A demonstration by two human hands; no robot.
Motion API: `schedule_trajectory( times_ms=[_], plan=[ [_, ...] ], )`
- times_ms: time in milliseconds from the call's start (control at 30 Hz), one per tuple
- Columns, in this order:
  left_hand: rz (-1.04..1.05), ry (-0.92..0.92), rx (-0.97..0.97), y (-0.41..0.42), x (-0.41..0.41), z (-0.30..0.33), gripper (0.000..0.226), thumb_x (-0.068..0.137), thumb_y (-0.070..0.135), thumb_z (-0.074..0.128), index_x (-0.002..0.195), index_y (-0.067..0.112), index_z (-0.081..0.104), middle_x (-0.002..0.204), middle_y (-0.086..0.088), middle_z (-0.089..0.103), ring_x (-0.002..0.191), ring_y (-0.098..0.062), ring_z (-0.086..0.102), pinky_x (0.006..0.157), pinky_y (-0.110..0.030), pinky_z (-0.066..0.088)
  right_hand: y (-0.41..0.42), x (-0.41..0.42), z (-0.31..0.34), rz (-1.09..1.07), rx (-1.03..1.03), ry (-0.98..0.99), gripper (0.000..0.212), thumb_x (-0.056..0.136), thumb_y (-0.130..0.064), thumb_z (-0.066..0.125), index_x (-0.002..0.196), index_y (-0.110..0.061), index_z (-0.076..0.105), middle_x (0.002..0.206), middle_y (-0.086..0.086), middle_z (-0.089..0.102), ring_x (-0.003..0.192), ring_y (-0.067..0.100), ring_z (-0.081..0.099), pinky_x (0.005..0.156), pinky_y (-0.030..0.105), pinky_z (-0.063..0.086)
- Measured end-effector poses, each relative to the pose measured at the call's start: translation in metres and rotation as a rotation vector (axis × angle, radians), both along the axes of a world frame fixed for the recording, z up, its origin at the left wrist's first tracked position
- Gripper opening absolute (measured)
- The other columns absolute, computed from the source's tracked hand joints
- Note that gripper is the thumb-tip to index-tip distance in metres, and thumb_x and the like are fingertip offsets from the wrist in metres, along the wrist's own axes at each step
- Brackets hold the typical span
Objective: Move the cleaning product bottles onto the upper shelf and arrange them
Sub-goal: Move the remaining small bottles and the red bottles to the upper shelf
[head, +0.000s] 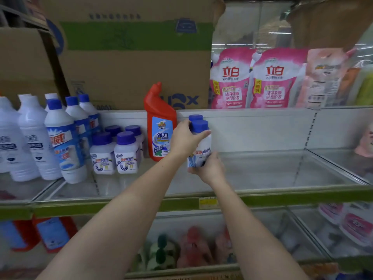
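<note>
Your left hand [184, 138] wraps the shoulder of the front bottle [199, 146] just under its blue cap, thumb across the front, fingers curled round the far side. Your right hand [210, 168] cups the base from below, fingers closed around the bottom edge. A second bottle [195, 117] sits directly behind the first; only its blue cap shows, so you cannot tell which hand bears it. The pair is at the centre of the frame, held above the floor of the shelf [262, 172], against its white back panel.

Just left of your left hand stands a red bottle [160, 126] with an angled neck, upright on the same shelf. Further left is a cluster of small bottles [115, 150], white with blue caps like the ones you hold. Beyond them, at the left edge, stand tall bottles [46, 136], white with blue caps.

Above, at the upper middle, a cardboard box [129, 53] rests on the next level, with pink pouches [254, 79] to its right. Along the bottom of the frame a lower shelf [201, 267] holds blurred goods.
</note>
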State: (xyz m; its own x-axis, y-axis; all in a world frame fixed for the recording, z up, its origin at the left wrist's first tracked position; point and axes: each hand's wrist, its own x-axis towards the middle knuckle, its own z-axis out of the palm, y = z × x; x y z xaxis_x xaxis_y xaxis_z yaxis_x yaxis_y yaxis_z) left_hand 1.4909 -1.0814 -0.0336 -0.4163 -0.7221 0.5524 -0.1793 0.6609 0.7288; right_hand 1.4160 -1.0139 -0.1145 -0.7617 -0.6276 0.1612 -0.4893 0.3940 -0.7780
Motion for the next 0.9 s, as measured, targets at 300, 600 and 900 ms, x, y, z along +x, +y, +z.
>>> schedule_trajectory(
  times_ms=[300, 600, 900],
  plan=[
    [0.071, -0.020, 0.033, 0.011, 0.001, -0.007, 0.039, 0.083, 0.057, 0.071, 0.103, 0.024, 0.062, 0.094, 0.008, 0.067, 0.087, -0.012, 0.063, 0.079, -0.039, 0.055, 0.000, 0.005, 0.001, -0.036, 0.014, 0.060, 0.085, 0.064, -0.049, 0.090, 0.123, -0.011, 0.044, 0.124, 0.013, 0.059, 0.117, 0.033, 0.058, 0.093, 0.041, 0.050],
    [0.122, -0.243, 0.040, 0.030, 0.055, 0.001, 0.030, 0.096, 0.038, 0.060, 0.110, 0.011, 0.061, 0.101, -0.003, 0.064, 0.095, -0.024, 0.060, 0.083, -0.039, 0.053, 0.034, 0.044, 0.012, 0.026, -0.017, 0.057, 0.052, 0.079, -0.014, 0.073, 0.123, -0.007, 0.046, 0.120, 0.019, 0.060, 0.114, 0.040, 0.059, 0.095, 0.046, 0.051],
    [0.087, -0.374, 0.000, 0.032, 0.198, -0.014, 0.022, 0.091, 0.025, 0.063, 0.074, 0.011, 0.061, 0.079, -0.009, 0.067, 0.080, -0.029, 0.065, 0.070, -0.036, 0.052, 0.068, 0.171, 0.008, 0.228, -0.174, 0.215, 0.010, 0.084, -0.012, 0.066, 0.087, -0.012, 0.057, 0.083, 0.010, 0.067, 0.084, 0.032, 0.064, 0.074, 0.041, 0.052]
  ],
)
